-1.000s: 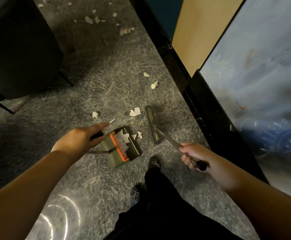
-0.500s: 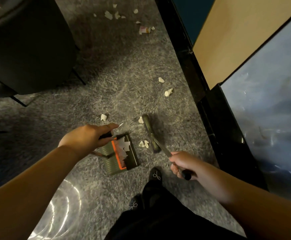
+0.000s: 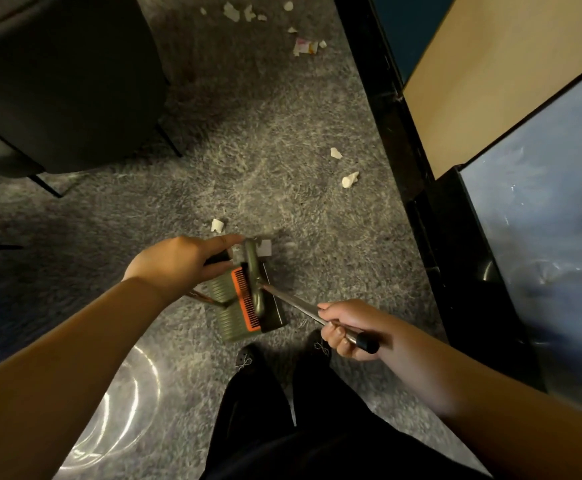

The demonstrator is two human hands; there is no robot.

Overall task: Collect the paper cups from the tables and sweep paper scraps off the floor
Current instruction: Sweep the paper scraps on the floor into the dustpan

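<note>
Grey speckled carpet (image 3: 282, 161) fills my view, with a dark chair (image 3: 64, 84) at upper left and a black-framed partition (image 3: 397, 133) running down the right. I see my left hand (image 3: 178, 263) low over the floor, its fingers (image 3: 227, 241) curled round the dark grip of the dustpan (image 3: 237, 306), thumb laid along the top. That green pan sits on the carpet just ahead of my black shoes (image 3: 248, 358), an orange comb strip (image 3: 244, 299) across its mouth. My right hand (image 3: 350, 332) is wrapped tight on the metal broom handle (image 3: 296, 304), close to its black end cap. The broom head (image 3: 254, 275) lies over the pan's mouth, blurred, so I cannot tell how much paper is inside. One pale scrap (image 3: 266, 247) shows at the pan's far edge, touching the broom head. Another scrap (image 3: 217, 225) lies just beyond my left hand. Two more scraps (image 3: 350, 179) lie well ahead, near the partition. A further scatter of scraps (image 3: 248, 12) sits at the top, one printed piece (image 3: 305, 46) among them. Something clear and shiny (image 3: 116, 417) shows beneath my left forearm.
</note>
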